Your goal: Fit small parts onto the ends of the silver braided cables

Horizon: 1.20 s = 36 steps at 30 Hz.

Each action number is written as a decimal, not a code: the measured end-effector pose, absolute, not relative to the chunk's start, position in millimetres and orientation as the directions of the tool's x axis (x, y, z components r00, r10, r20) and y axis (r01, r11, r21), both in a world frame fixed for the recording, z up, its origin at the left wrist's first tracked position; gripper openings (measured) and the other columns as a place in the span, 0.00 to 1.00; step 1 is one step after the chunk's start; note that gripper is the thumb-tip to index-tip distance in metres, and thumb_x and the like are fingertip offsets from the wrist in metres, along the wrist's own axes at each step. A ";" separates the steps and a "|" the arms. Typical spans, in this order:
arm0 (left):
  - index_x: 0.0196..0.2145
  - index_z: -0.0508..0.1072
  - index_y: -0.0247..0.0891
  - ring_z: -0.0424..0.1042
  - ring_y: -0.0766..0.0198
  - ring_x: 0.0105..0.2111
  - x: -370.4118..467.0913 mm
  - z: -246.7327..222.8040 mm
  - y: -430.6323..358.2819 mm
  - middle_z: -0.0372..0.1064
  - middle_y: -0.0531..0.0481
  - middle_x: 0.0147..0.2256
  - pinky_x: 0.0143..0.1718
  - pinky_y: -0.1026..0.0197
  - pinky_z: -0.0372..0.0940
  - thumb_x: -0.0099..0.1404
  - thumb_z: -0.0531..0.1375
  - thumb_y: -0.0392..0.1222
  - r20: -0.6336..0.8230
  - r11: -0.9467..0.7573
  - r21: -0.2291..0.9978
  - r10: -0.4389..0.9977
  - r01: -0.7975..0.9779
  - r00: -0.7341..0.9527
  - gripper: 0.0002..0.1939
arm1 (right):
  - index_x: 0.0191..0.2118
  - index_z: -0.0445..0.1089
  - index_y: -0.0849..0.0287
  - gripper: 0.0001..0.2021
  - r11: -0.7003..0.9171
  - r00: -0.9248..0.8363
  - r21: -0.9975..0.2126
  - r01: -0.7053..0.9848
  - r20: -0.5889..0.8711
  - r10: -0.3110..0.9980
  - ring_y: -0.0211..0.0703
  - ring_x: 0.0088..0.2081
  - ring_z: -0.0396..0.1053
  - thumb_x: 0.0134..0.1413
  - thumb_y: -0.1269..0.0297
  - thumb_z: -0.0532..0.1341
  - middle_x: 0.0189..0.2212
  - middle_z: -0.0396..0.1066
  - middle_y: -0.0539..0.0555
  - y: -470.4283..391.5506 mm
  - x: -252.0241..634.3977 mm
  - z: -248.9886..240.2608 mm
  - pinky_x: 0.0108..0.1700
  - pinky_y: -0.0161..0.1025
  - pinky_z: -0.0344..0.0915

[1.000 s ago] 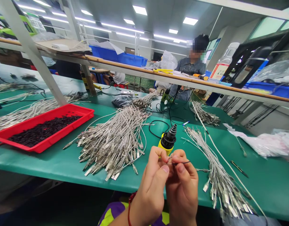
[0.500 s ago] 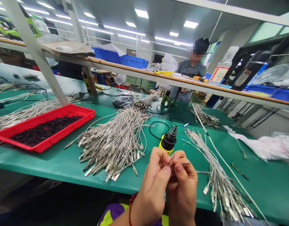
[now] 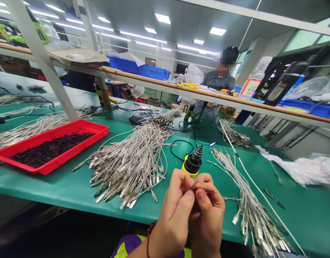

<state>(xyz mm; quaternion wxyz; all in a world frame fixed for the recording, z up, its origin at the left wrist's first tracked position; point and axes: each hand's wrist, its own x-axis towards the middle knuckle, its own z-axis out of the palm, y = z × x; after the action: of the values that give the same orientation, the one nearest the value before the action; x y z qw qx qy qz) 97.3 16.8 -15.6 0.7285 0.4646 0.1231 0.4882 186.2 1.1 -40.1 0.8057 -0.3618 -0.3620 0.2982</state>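
Close together near the table's front edge, my left hand (image 3: pixel 174 211) and my right hand (image 3: pixel 208 211) pinch a small cable end with thin red and dark wires (image 3: pixel 194 184). A thin dark piece sticks out to the right between the right fingers. Just behind the fingers stands a yellow and black hot-air tool (image 3: pixel 193 163), its metal nozzle pointing up. Left of the hands lies a large heap of grey USB cables (image 3: pixel 132 161). A second bundle of cables (image 3: pixel 245 193) lies to the right.
A red tray (image 3: pixel 50 166) of small black pieces sits at the left. Over the green table (image 3: pixel 143 211) runs a shelf (image 3: pixel 159 83) with blue bins and bottles. A pen (image 3: pixel 274 199) and plastic bags (image 3: pixel 310 166) lie at the right. Another person (image 3: pixel 218 79) is behind the shelf.
The fingers of my right hand have shifted slightly around the wires, and the thin dark piece now points a little lower to the right. Both hands keep their pinch.
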 end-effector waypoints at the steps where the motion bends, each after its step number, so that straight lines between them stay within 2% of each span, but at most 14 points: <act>1: 0.42 0.62 0.43 0.56 0.67 0.35 97.1 -15.6 16.8 0.56 0.54 0.37 0.35 0.65 0.58 0.77 0.51 0.42 0.275 0.095 0.794 0.824 -0.600 0.495 0.03 | 0.34 0.82 0.50 0.02 0.560 0.562 -0.801 -0.212 0.369 0.740 0.40 0.41 0.69 0.56 0.66 0.72 0.38 0.66 0.50 1.1 186.1 -40.3 0.42 0.37 0.69; 7: 0.42 0.63 0.42 0.54 0.69 0.30 98.4 -16.6 17.8 0.59 0.55 0.36 0.32 0.65 0.57 0.76 0.53 0.42 0.291 0.066 0.788 0.835 -0.612 0.466 0.03 | 0.34 0.82 0.50 0.01 0.566 0.565 -0.803 -0.188 0.383 0.731 0.43 0.41 0.68 0.56 0.64 0.71 0.39 0.66 0.51 2.4 186.0 -39.6 0.44 0.40 0.70; 15: 0.43 0.65 0.43 0.59 0.72 0.29 100.0 -16.5 17.8 0.63 0.55 0.38 0.29 0.67 0.58 0.76 0.56 0.43 0.285 0.010 0.806 0.870 -0.592 0.403 0.03 | 0.38 0.82 0.47 0.04 0.564 0.571 -0.797 -0.216 0.365 0.736 0.41 0.42 0.69 0.57 0.65 0.71 0.40 0.65 0.50 1.7 184.9 -41.4 0.44 0.38 0.70; 19: 0.44 0.66 0.43 0.61 0.72 0.28 101.8 -18.5 17.1 0.65 0.55 0.36 0.27 0.68 0.57 0.76 0.57 0.45 0.253 0.001 0.832 0.889 -0.554 0.382 0.05 | 0.39 0.83 0.46 0.06 0.549 0.582 -0.810 -0.204 0.351 0.734 0.42 0.42 0.69 0.56 0.66 0.71 0.41 0.66 0.51 -0.3 186.1 -42.5 0.43 0.39 0.71; 21: 0.45 0.67 0.43 0.61 0.72 0.27 102.6 -19.7 17.1 0.65 0.55 0.35 0.26 0.68 0.57 0.76 0.57 0.46 0.237 -0.008 0.851 0.899 -0.526 0.369 0.06 | 0.40 0.83 0.47 0.06 0.538 0.574 -0.827 -0.166 0.362 0.734 0.43 0.43 0.69 0.58 0.65 0.69 0.43 0.66 0.52 -2.0 186.1 -43.3 0.41 0.39 0.71; 23: 0.46 0.68 0.42 0.64 0.70 0.28 103.2 -20.3 17.7 0.66 0.54 0.35 0.28 0.66 0.61 0.76 0.57 0.47 0.240 -0.043 0.873 0.905 -0.486 0.350 0.07 | 0.43 0.82 0.48 0.07 0.542 0.573 -0.838 -0.064 0.413 0.707 0.44 0.44 0.69 0.62 0.65 0.66 0.45 0.65 0.53 -3.8 185.6 -44.0 0.40 0.39 0.71; 25: 0.46 0.70 0.42 0.67 0.68 0.31 103.5 -20.2 19.1 0.67 0.52 0.36 0.33 0.65 0.64 0.76 0.57 0.47 0.252 -0.084 0.891 0.908 -0.446 0.334 0.08 | 0.46 0.82 0.46 0.11 0.558 0.592 -0.818 0.136 0.519 0.617 0.46 0.46 0.68 0.64 0.67 0.64 0.47 0.65 0.54 -5.9 185.7 -43.4 0.39 0.39 0.70; 27: 0.46 0.71 0.41 0.67 0.67 0.32 104.0 -19.7 20.9 0.68 0.52 0.36 0.34 0.64 0.64 0.76 0.56 0.47 0.260 -0.098 0.899 0.903 -0.426 0.343 0.08 | 0.50 0.81 0.43 0.15 0.556 0.575 -0.743 0.372 0.655 0.491 0.48 0.48 0.68 0.63 0.70 0.64 0.49 0.66 0.55 -8.7 188.0 -40.0 0.40 0.41 0.69; 29: 0.45 0.72 0.41 0.65 0.68 0.30 105.1 -18.8 22.5 0.67 0.53 0.33 0.31 0.65 0.62 0.76 0.56 0.47 0.262 -0.077 0.896 0.887 -0.438 0.379 0.09 | 0.53 0.79 0.40 0.19 0.520 0.493 -0.657 0.545 0.753 0.435 0.50 0.48 0.68 0.64 0.72 0.62 0.52 0.66 0.55 -12.2 193.0 -33.1 0.42 0.46 0.68; 33: 0.45 0.71 0.39 0.62 0.71 0.27 108.3 -15.7 23.0 0.67 0.54 0.31 0.28 0.67 0.59 0.75 0.58 0.46 0.272 0.006 0.852 0.849 -0.524 0.452 0.09 | 0.56 0.77 0.40 0.20 0.399 0.400 -0.593 0.699 0.787 0.470 0.50 0.45 0.67 0.65 0.69 0.60 0.56 0.63 0.56 -16.9 205.7 -16.1 0.45 0.51 0.67; 36: 0.49 0.68 0.39 0.60 0.71 0.26 110.4 -14.7 22.6 0.65 0.56 0.28 0.28 0.68 0.57 0.75 0.59 0.48 0.282 0.075 0.796 0.832 -0.600 0.478 0.11 | 0.50 0.81 0.44 0.14 0.323 0.429 -0.580 0.747 0.793 0.432 0.50 0.42 0.67 0.63 0.66 0.62 0.57 0.64 0.56 -16.6 211.7 -10.3 0.45 0.52 0.66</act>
<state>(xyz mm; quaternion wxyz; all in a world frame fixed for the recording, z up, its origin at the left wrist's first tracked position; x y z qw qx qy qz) 110.4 22.6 -14.7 0.7225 0.4658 0.1245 0.4954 211.7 -16.6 -10.3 0.6261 -0.5679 -0.5193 -0.1259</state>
